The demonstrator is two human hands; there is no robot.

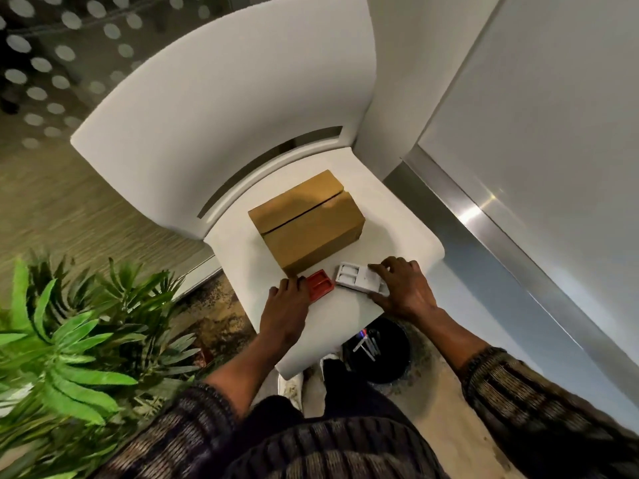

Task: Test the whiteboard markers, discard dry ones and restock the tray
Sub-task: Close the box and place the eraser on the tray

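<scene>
On the seat of a white chair [408, 236] lie a small red tray [321, 288] and a white tray [356, 278], both in front of a closed cardboard box [307, 219]. My left hand [287, 305] rests at the red tray's left end, fingers touching it. My right hand [401, 288] grips the right end of the white tray, fingers curled over its far edge and thumb at its near edge. Below the seat's front corner stands a black bin [387, 354] with several markers [366, 344] lying inside.
A green leafy plant [69, 340] fills the lower left beside the chair. A whiteboard with a metal frame [484, 209] runs along the right. The chair's curved backrest [224, 98] rises behind the box. The floor is speckled near my shoes.
</scene>
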